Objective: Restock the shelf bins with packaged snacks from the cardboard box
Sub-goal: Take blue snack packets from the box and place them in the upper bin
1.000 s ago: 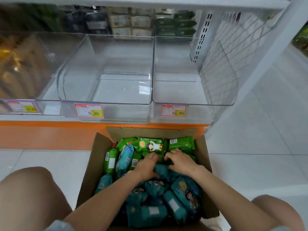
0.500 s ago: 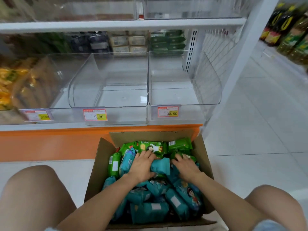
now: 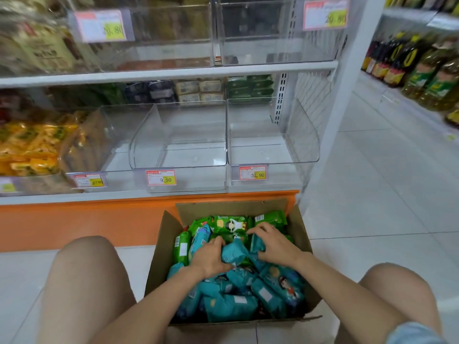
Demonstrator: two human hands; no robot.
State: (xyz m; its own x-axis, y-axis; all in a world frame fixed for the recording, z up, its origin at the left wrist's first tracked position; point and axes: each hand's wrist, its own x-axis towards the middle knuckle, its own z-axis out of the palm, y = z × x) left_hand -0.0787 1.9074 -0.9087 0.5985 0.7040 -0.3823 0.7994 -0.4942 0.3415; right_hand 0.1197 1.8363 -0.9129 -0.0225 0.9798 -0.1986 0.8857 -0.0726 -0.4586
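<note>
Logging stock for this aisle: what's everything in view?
brown cardboard box: one, brown, floor before shelf.
teal snack packets: many, teal, box's near part.
green snack packets: several, green, box's far end.
clear plastic bins: two empty, clear, lower shelf.
yellow packaged snacks: many, yellow, left bin.
price tags: several, red and yellow, bin fronts.
bottles: many, yellow-green, far-right shelf.
left hand: one, in box, grips a teal packet.
right hand: one, in box, curled on a teal packet.

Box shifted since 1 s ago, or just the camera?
No. The cardboard box still sits in front of the orange shelf base, below the 32.90 tag; only the view tilted up.
</note>
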